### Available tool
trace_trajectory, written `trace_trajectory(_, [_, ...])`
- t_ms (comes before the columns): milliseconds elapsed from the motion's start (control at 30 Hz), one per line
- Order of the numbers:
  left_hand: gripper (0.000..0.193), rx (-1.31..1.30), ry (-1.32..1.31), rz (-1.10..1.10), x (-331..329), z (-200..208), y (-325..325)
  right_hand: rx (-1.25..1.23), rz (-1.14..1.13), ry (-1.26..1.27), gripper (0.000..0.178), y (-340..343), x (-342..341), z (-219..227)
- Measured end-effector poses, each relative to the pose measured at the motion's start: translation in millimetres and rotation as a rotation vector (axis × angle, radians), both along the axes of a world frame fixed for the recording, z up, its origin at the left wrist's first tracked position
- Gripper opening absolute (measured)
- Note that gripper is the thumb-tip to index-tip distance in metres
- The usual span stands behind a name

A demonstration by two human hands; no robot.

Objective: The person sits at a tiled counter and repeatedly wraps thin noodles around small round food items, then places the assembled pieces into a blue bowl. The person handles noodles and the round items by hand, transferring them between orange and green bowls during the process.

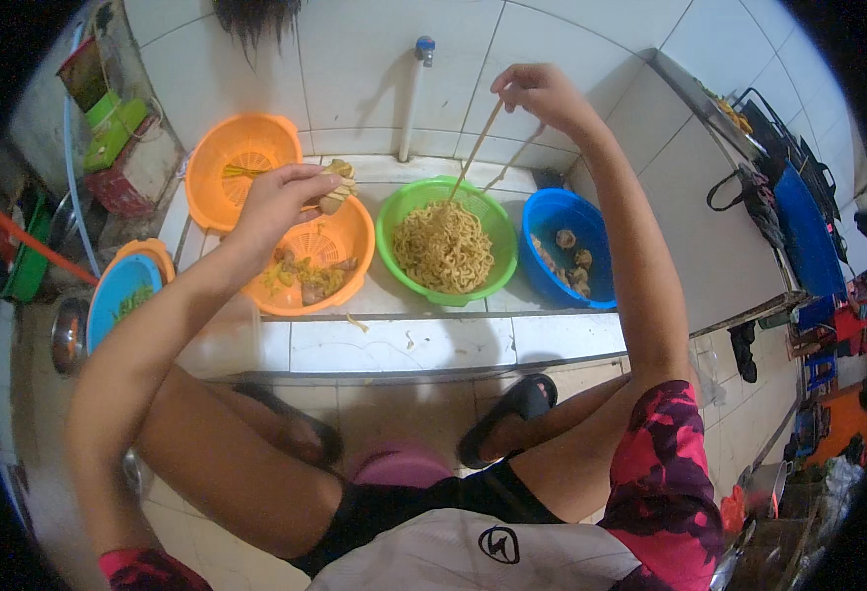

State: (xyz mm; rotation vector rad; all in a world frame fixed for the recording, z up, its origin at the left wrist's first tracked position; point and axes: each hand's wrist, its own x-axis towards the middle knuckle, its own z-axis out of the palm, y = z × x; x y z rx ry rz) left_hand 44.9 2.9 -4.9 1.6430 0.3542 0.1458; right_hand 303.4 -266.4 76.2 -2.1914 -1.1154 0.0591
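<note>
Our left grip (281, 200) is pinched around a pale, ridged food piece (336, 194) above the front orange colander (342, 232), which holds yellow strips (300, 270) and brownish chunks. Our right grip (550, 100) is closed on a thin stick (477, 149), its lower end at the noodles (443, 251) in the green basin (503, 239). Roundish pieces (581, 259) sit in the blue basin (564, 211). A scrap-dotted strip of the tiled surface (453, 347) separates the containers from its front edge; the wall (355, 79) rises behind.
</note>
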Motion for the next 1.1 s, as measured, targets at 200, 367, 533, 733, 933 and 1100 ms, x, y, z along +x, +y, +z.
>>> trace_trajectory(200, [0.049,0.058,-0.001,-0.012,-4,-8,7,-0.607,-0.053,-0.072,0.024,-29,24,-129])
trace_trajectory(367, [0.049,0.094,0.01,-0.003,-15,-2,7,-0.958,-0.03,-0.082,0.025,-53,12,-249])
trace_trajectory(533, [0.05,0.032,0.046,-0.007,-16,-1,9,-0.541,-0.116,-0.012,0.023,-22,-5,-293])
trace_trajectory(733, [0.047,0.031,0.102,0.041,-14,-1,8,-0.624,-0.213,-0.124,0.018,9,-18,-328])
trace_trajectory(933, [0.044,-0.037,0.123,-0.011,-14,-1,10,-0.39,-0.306,-0.135,0.021,-3,-35,-327])
trace_trajectory(1100, [0.041,-0.102,0.118,-0.103,-9,-4,13,-0.049,-0.325,0.276,0.022,-4,-47,-304])
